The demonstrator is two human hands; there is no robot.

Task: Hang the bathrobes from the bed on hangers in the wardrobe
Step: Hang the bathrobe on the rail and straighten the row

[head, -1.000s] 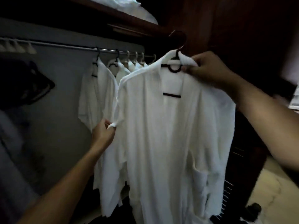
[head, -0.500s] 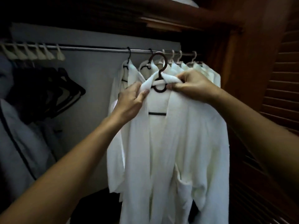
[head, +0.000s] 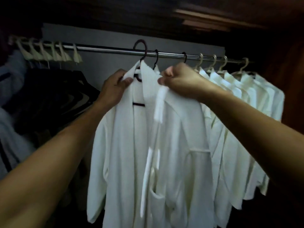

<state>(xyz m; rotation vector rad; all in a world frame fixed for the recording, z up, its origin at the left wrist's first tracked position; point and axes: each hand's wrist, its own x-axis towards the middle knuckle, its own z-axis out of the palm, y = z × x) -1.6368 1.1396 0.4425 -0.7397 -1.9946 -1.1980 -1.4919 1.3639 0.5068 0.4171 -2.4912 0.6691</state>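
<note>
The white bathrobe (head: pixel 125 145) hangs at the middle of the wardrobe on a dark hanger (head: pixel 139 104). The hanger's crossbar shows in the open neck, and its hook arches over the metal rail (head: pixel 115 49) at 12 o'clock of the robe. Whether the hook bears on the rail cannot be told. A white belt (head: pixel 159 102) dangles down the front of the robe from the collar, blurred.

The left hand (head: pixel 115 86) is at the robe's collar at about 11 o'clock, its thumb and fingers closed together in a pinch on the collar's left fold beside the hanger's neck. The right hand (head: pixel 179 81) is at about 1 o'clock, its fingers curled into a fist that grips the right side of the collar together with the top of the belt.

At 3 o'clock of the robe, just beside it and partly behind the right forearm, a row of other white robes (head: pixel 238 99) hangs packed close along the same rail. Two of them are on dark hooks and the rest on pale ones. At 10 o'clock a bunch of bare pale hangers (head: pixel 49 53) sits on the rail. Below these, at 9 o'clock, lies a dim cluster of dark hangers (head: pixel 57 96), with grey cloth (head: pixel 9 76) at the far left edge. A wooden shelf (head: pixel 205 18) runs overhead at 1 o'clock.
</note>
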